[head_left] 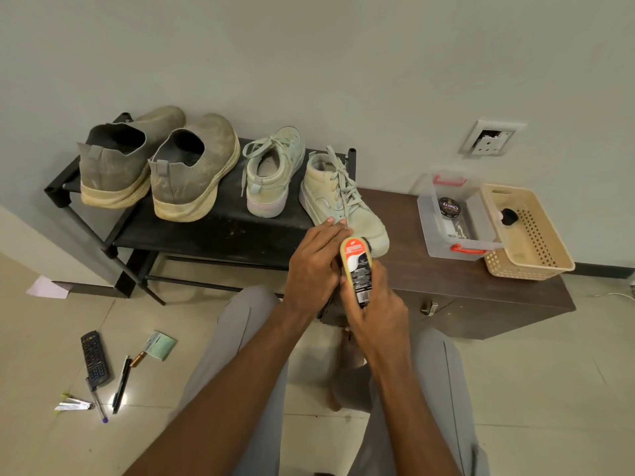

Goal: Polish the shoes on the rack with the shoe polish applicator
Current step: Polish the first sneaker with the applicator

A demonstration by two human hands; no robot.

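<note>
Pressing its dark tip against the toe of the pale green lace-up sneaker [343,204] at frame centre, the right hand [372,304] grips the yellow-and-black shoe polish applicator bottle [356,269]; the left hand [314,259] grasps the sneaker's side, likely steadying it on the black metal rack [220,231].
</note>
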